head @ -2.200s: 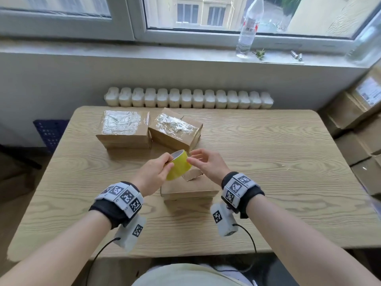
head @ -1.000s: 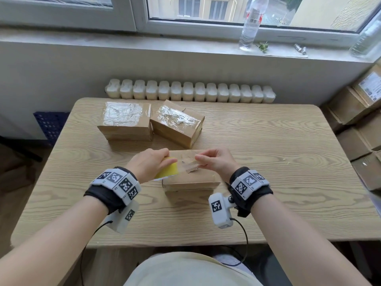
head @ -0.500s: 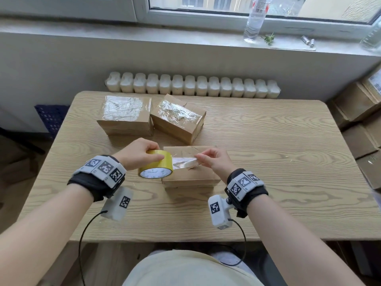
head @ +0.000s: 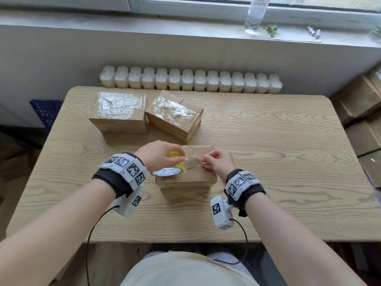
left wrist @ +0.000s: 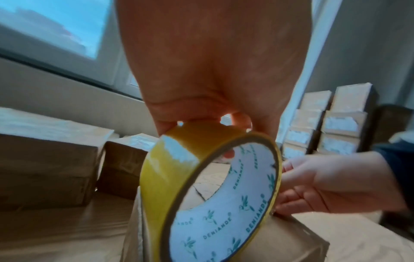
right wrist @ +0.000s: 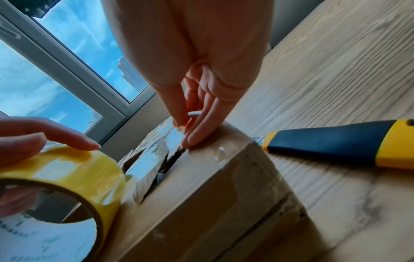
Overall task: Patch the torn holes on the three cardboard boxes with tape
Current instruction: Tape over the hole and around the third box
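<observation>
The near cardboard box [head: 185, 176] has a jagged tear [right wrist: 172, 157] in its top. My left hand [head: 171, 159] grips a yellow tape roll [head: 168, 170], which stands on edge at the box's left side. A clear tape strip [right wrist: 154, 156] runs from the roll across the tear. My right hand [head: 204, 162] pinches the strip's free end between thumb and finger and holds it down on the box top. In the left wrist view the roll [left wrist: 212, 186] fills the middle. Two boxes at the back, left [head: 119, 112] and right [head: 175, 116], have shiny tape over their tops.
A blue and yellow utility knife [right wrist: 336, 143] lies on the wooden table [head: 288, 162], just right of the near box. A water bottle [head: 254, 15] stands on the windowsill. More cardboard boxes [head: 362, 120] are stacked beside the table's right edge.
The roll has come down from mid-air onto the left side of the near box. The pulled-out strip now lies low across the tear, with my right hand lowered onto the box top.
</observation>
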The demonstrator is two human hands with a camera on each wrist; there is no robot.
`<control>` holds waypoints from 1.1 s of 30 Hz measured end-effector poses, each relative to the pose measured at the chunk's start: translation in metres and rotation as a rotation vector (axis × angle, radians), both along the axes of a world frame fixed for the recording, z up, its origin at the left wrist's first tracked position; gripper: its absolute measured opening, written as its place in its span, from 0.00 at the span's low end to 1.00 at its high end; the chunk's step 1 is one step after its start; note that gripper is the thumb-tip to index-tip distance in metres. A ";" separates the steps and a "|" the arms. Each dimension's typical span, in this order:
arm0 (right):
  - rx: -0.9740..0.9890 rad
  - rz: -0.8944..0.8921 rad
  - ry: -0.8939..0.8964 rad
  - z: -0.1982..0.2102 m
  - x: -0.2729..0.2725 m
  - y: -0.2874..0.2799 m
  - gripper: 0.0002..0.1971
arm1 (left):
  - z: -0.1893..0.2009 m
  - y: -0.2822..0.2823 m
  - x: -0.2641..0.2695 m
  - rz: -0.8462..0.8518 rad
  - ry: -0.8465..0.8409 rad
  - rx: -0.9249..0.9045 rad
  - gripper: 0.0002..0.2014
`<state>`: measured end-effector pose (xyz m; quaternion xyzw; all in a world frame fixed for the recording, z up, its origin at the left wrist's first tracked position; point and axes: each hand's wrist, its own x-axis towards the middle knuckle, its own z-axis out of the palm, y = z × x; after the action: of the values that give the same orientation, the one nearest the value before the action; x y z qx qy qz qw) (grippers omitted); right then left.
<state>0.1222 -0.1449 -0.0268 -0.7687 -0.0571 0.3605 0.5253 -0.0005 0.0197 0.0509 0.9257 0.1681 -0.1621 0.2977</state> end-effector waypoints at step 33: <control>-0.366 0.119 -0.576 -0.011 0.011 -0.021 0.06 | -0.018 -0.012 0.016 0.160 -0.148 -0.247 0.08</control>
<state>0.1333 -0.1658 -0.0374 -0.9157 -0.1821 0.1630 0.3189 0.0151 0.0073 0.0324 0.8750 0.1978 -0.0887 0.4329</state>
